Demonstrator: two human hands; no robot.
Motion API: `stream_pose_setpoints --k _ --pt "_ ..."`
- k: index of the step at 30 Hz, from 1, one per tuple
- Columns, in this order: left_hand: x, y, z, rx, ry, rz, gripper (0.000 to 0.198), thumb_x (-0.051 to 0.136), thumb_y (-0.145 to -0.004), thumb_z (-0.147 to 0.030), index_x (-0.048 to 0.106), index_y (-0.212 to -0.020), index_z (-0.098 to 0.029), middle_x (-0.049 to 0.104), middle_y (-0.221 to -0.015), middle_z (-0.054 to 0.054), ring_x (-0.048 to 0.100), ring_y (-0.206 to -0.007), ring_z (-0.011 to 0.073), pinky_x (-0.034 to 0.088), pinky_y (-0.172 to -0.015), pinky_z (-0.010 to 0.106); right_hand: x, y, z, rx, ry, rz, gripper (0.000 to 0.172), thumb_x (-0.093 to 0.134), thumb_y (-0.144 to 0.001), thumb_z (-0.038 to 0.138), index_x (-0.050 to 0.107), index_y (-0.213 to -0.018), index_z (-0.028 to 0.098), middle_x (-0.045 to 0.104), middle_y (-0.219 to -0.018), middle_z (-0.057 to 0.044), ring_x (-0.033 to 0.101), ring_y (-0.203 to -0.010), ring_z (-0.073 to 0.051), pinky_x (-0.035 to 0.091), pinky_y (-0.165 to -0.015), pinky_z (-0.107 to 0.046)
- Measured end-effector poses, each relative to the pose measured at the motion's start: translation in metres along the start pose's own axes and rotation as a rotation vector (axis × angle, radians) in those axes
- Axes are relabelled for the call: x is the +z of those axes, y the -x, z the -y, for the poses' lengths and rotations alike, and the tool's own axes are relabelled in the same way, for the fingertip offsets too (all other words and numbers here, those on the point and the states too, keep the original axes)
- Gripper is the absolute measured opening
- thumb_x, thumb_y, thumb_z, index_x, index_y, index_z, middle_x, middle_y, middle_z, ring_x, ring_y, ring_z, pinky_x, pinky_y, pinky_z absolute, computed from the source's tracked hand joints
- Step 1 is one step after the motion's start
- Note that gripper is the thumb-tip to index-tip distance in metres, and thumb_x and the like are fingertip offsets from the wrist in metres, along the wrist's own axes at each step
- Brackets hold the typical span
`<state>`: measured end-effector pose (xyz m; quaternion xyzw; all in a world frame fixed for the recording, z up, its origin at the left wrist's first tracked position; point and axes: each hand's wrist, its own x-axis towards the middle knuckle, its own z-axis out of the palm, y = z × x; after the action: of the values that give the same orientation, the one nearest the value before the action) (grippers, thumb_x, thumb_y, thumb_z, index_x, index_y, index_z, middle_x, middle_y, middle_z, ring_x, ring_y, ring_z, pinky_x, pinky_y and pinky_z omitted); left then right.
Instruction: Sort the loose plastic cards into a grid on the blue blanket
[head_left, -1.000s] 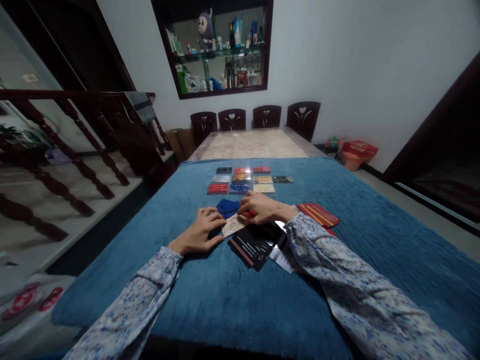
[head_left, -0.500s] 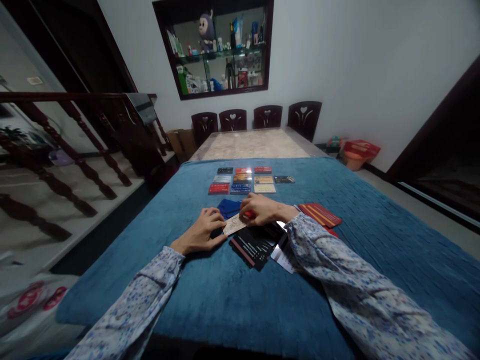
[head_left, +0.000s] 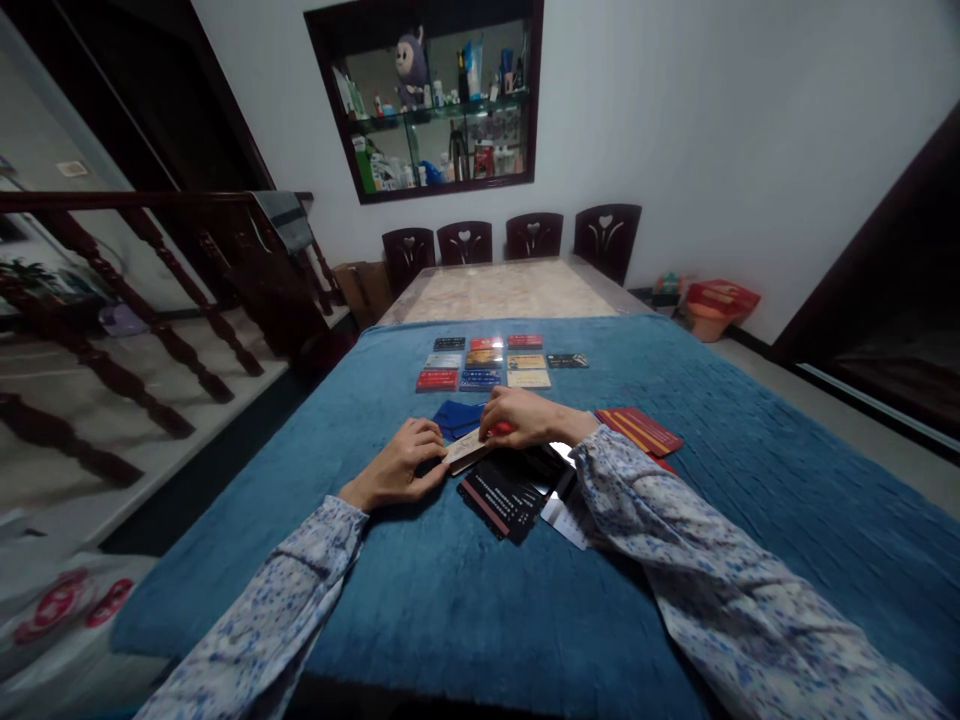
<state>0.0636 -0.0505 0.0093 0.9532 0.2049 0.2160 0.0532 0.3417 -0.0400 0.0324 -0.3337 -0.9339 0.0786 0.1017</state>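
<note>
Between my hands is a beige card, tilted, with another card edge showing beneath it. My left hand pinches its left end between thumb and fingers. My right hand grips the other end, its fingers curled and partly hiding the card and a bit of red under them. Blue cards lie just beyond. Closer to me is a spread of black cards, with a whitish card beside it. Red cards with gold stripes lie right of my right hand.
Farther out, several cards lie in rows, including a red card, a cream card and a black card. A blue cloth covers the near table; bare marble top shows behind. Dark chairs stand at the far end.
The beige card has tipped up and looks narrower, showing an edge beneath it. Both hands stay nearly in place, the left shifting slightly. The other cards lie as before.
</note>
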Motion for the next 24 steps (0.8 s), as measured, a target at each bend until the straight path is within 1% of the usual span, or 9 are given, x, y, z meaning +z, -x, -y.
stream_pose_setpoints --k 4,9,13,16,19,21,24 --pt "0.001 0.002 0.002 -0.007 -0.014 -0.062 0.021 0.051 -0.097 -0.023 0.072 -0.099 -0.019 0.073 -0.098 0.010 0.062 -0.104 0.0242 0.053 -0.097 0.043 -0.001 -0.001 0.001 -0.034 0.004 -0.054 0.020 0.064 -0.091 0.024 0.083 -0.098 0.022 0.080 -0.097 -0.006 0.061 -0.088 -0.019 0.044 -0.086 -0.032" --pt "0.005 0.004 0.008 -0.040 -0.058 -0.132 0.021 0.050 -0.098 -0.022 0.069 -0.105 -0.018 0.072 -0.100 0.011 0.064 -0.101 0.0231 0.054 -0.092 0.040 0.003 -0.005 0.001 -0.058 0.062 -0.149 0.021 0.060 -0.095 0.021 0.081 -0.095 0.022 0.077 -0.090 -0.007 0.061 -0.086 -0.019 0.043 -0.080 -0.030" --pt "0.011 0.005 0.015 -0.008 -0.096 -0.188 0.023 0.048 -0.099 -0.019 0.067 -0.112 -0.016 0.072 -0.101 0.012 0.065 -0.099 0.0225 0.056 -0.090 0.039 0.011 -0.010 0.000 -0.041 0.129 -0.232 0.022 0.058 -0.098 0.022 0.080 -0.094 0.019 0.075 -0.085 -0.008 0.060 -0.084 -0.019 0.042 -0.076 -0.029" --pt "0.014 0.005 0.019 0.002 -0.112 -0.223 0.026 0.049 -0.099 -0.015 0.064 -0.120 -0.016 0.072 -0.105 0.012 0.065 -0.099 0.0227 0.057 -0.089 0.040 0.018 -0.013 -0.003 -0.036 0.137 -0.294 0.021 0.057 -0.099 0.021 0.078 -0.097 0.020 0.074 -0.086 -0.008 0.059 -0.084 -0.018 0.041 -0.075 -0.029" --pt "0.015 0.004 0.019 0.035 -0.115 -0.265 0.029 0.051 -0.098 -0.013 0.062 -0.125 -0.016 0.072 -0.106 0.012 0.066 -0.099 0.0224 0.058 -0.088 0.039 0.026 -0.014 -0.006 -0.016 0.133 -0.334 0.018 0.060 -0.097 0.017 0.077 -0.102 0.021 0.073 -0.087 -0.006 0.058 -0.085 -0.018 0.040 -0.074 -0.028" --pt "0.015 0.003 0.019 0.041 -0.109 -0.278 0.031 0.052 -0.098 -0.012 0.061 -0.127 -0.017 0.072 -0.108 0.011 0.066 -0.100 0.0221 0.058 -0.088 0.038 0.031 -0.014 -0.008 0.010 0.135 -0.339 0.020 0.063 -0.093 0.013 0.076 -0.105 0.022 0.071 -0.087 -0.006 0.058 -0.086 -0.018 0.039 -0.074 -0.028" --pt "0.016 0.004 0.019 -0.002 -0.096 -0.259 0.032 0.051 -0.097 -0.010 0.060 -0.127 -0.017 0.072 -0.109 0.011 0.066 -0.099 0.0216 0.058 -0.089 0.036 0.036 -0.014 -0.009 0.069 0.139 -0.332 0.020 0.066 -0.093 0.017 0.074 -0.111 0.022 0.068 -0.088 -0.006 0.057 -0.082 -0.017 0.039 -0.072 -0.028"
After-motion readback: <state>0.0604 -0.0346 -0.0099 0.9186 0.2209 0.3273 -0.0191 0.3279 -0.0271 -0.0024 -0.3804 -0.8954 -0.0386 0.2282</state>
